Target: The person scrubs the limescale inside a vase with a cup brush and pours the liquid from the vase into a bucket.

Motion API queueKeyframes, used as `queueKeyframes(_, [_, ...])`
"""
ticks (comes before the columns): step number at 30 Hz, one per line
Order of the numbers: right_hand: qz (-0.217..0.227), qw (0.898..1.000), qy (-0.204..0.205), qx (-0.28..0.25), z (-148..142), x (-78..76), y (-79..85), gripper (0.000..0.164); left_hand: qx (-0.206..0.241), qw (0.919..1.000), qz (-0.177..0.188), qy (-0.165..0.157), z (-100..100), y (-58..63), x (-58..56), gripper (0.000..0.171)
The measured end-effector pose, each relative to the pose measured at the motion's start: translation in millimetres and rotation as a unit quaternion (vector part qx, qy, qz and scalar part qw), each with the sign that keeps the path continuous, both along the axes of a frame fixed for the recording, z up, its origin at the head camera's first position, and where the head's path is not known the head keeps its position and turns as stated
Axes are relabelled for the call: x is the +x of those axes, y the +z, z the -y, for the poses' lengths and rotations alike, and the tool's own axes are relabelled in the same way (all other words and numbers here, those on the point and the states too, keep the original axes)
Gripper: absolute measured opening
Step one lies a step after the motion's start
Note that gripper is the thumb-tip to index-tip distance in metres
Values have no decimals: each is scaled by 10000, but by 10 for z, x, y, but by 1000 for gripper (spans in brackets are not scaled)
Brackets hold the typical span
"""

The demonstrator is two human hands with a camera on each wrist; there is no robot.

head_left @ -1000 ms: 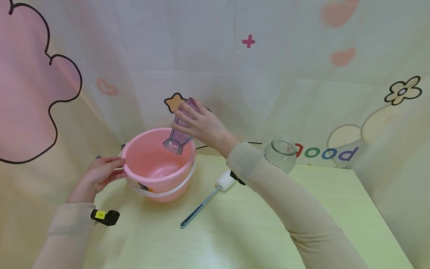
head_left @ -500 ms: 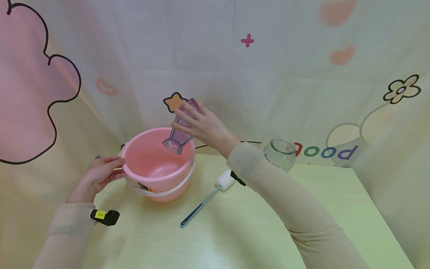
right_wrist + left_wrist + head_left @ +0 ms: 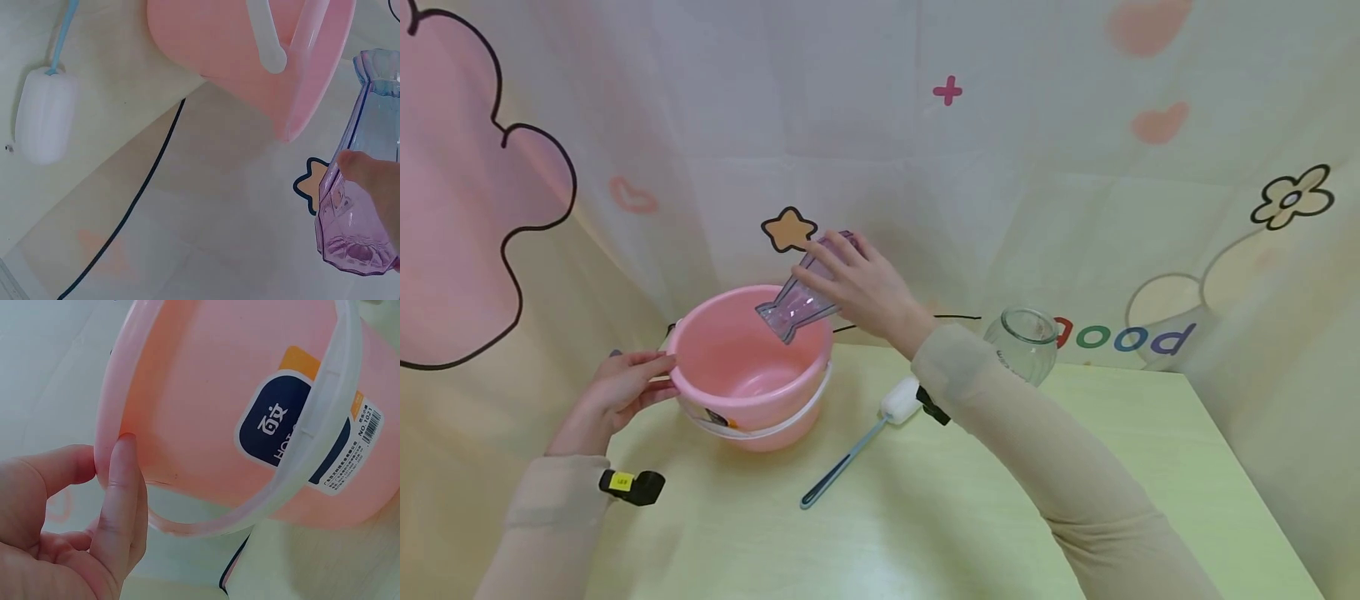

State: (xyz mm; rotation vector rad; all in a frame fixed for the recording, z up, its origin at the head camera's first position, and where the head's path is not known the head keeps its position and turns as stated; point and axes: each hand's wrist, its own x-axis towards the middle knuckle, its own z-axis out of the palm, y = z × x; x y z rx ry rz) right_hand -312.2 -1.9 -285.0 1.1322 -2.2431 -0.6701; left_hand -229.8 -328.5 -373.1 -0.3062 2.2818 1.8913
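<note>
A pink bucket (image 3: 782, 408) with a white handle stands at the table's back left. At its left rim my left hand (image 3: 628, 387) pinches the edge between thumb and fingers, which the left wrist view shows closely. My right hand (image 3: 872, 292) grips a clear purple glass vase (image 3: 805, 296) round its body. Tilted mouth-down to the left, the vase has its flared mouth over the bucket's opening. In the right wrist view the vase (image 3: 356, 225) shows a purple base and a bluish neck, with the thumb against its side.
A sponge brush (image 3: 898, 402) with a blue handle lies on the pale green table (image 3: 925, 517), right of the bucket. Behind my right forearm stands a round clear glass jar (image 3: 1030, 346). A printed curtain (image 3: 880, 167) hangs along the back.
My right hand has tipped the vase further over, its base lowered and shifted right. The left hand keeps its pinch on the bucket rim. The whole view shifts slightly.
</note>
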Motion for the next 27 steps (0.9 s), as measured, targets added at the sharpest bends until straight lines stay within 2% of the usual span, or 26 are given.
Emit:
queueKeyframes(5, [71, 9992, 92, -373, -16, 9, -31, 80, 53, 10000, 7, -30, -8, -15, 5, 66])
queueKeyframes(8, [328, 9962, 121, -798, -34, 17, -57, 79, 68, 10000, -12, -32, -8, -15, 9, 66])
queueKeyframes(13, [908, 9846, 72, -1493, -57, 22, -113, 80, 44, 10000, -50, 15, -10, -11, 19, 66])
queueKeyframes(18, [1161, 9710, 40, -2091, -89, -7, -196, 78, 121, 9999, -28, 80, -21, -10, 37, 69])
queueKeyframes(21, [1219, 9588, 148, -2560, -130, -31, -253, 76, 163, 9998, -25, 132, -28, -11, 41, 68])
queueKeyframes(27, [1549, 9223, 161, -3536, -243, -48, -396, 75, 93, 9996, -64, 244, -50, -29, 35, 66])
